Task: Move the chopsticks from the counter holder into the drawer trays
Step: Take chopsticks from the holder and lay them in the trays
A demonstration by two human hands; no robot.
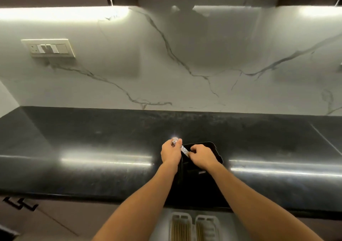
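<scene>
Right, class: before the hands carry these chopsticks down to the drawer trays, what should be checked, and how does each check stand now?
1. Left hand grips the chopsticks: ok.
2. Right hand pinches them lower down: ok.
3. Chopsticks free of the holder: cannot tell, lower ends hidden.
4. Drawer open below the counter: ok.
5. Room left in the trays: cannot tell; both already hold chopsticks.

Open counter stretches to either side of the black holder, which stands near the front edge. The left hand and right hand, both gripping chopsticks, crowd the holder's mouth. The marble wall closes the back. Below, the forearms flank the drawer trays, leaving the way down between them open.
</scene>
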